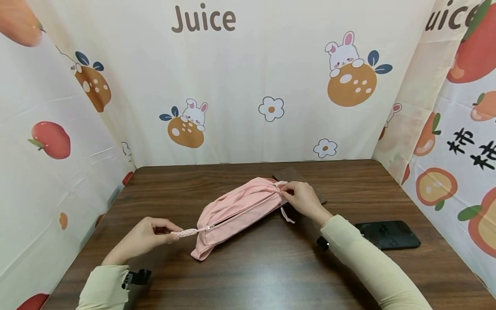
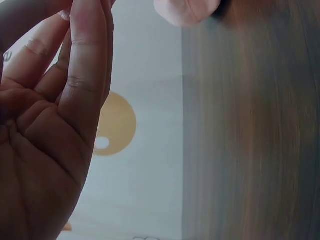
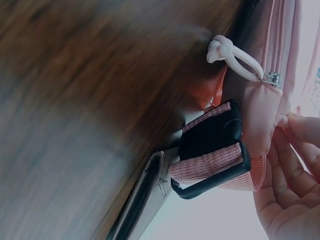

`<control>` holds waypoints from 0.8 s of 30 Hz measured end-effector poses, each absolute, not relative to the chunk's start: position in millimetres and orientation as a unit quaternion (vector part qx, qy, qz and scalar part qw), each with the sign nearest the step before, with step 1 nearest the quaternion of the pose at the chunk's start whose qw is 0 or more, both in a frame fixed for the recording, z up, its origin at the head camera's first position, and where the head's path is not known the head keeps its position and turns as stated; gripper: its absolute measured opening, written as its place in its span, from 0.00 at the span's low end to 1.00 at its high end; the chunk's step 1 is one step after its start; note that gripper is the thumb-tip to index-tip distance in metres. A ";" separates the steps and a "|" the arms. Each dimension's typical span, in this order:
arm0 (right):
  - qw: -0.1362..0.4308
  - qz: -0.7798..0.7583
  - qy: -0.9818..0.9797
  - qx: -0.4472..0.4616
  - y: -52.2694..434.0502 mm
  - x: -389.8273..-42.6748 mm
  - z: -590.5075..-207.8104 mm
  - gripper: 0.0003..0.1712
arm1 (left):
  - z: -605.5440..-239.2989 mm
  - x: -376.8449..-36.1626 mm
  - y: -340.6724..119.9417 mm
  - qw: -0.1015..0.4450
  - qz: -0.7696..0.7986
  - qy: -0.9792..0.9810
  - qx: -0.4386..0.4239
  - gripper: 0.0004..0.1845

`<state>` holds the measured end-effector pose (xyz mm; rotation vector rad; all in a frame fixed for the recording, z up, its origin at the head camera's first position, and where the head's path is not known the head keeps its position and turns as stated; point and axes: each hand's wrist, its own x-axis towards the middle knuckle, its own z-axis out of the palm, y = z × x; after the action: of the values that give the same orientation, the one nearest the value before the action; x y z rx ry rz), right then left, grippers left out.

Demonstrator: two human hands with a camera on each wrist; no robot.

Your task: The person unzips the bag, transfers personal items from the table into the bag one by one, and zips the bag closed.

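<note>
A pink waist bag [image 1: 240,211] lies slantwise on the table, its long front zipper partly parted. At its left end, my left hand [image 1: 145,237] pinches the braided zipper pull [image 1: 187,233], which is stretched out from the slider. My right hand [image 1: 304,199] grips the fabric at the bag's right end. In the right wrist view, a black buckle [image 3: 212,145] on a pink webbing strap [image 3: 210,164] hangs near that hand, with a knotted white cord [image 3: 235,57] on a second zipper slider. The left wrist view shows the left hand [image 2: 55,110] with its fingertips cut off at the top.
A black phone [image 1: 387,234] lies on the table to the right, near my right forearm. Behind the bag's right end is a flat dark brown item [image 1: 290,173], partly hidden. Printed curtains [image 1: 240,77] enclose the wooden table [image 1: 252,275] at the back and sides.
</note>
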<state>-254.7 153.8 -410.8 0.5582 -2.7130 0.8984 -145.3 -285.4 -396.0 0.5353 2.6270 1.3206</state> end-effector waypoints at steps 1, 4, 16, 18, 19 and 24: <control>0.115 0.306 -0.925 0.191 153.9 -254.6 -410.6 0.06 | -395.9 -144.7 -287.0 0.078 0.442 0.876 0.178 0.06; 0.115 0.302 -0.926 0.193 154.3 -254.5 -410.7 0.06 | -395.8 -142.9 -291.3 0.081 0.444 0.874 0.182 0.07; 0.119 0.305 -0.925 0.193 154.2 -254.9 -413.3 0.06 | -398.5 -136.9 -302.1 0.118 0.448 0.870 0.168 0.07; 0.118 0.306 -0.925 0.193 153.8 -255.3 -413.6 0.05 | -399.0 -138.5 -300.4 0.117 0.443 0.872 0.169 0.07; 0.118 0.307 -0.925 0.193 153.6 -255.3 -413.5 0.05 | -399.5 -139.4 -299.1 0.117 0.442 0.873 0.171 0.07; 0.115 0.306 -0.925 0.193 152.9 -254.9 -413.6 0.05 | -402.4 -145.1 -289.8 0.115 0.428 0.879 0.178 0.07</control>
<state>-254.9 152.9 -413.6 0.5653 -2.7113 0.8979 -145.1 -289.8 -402.4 0.5225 2.5739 1.2535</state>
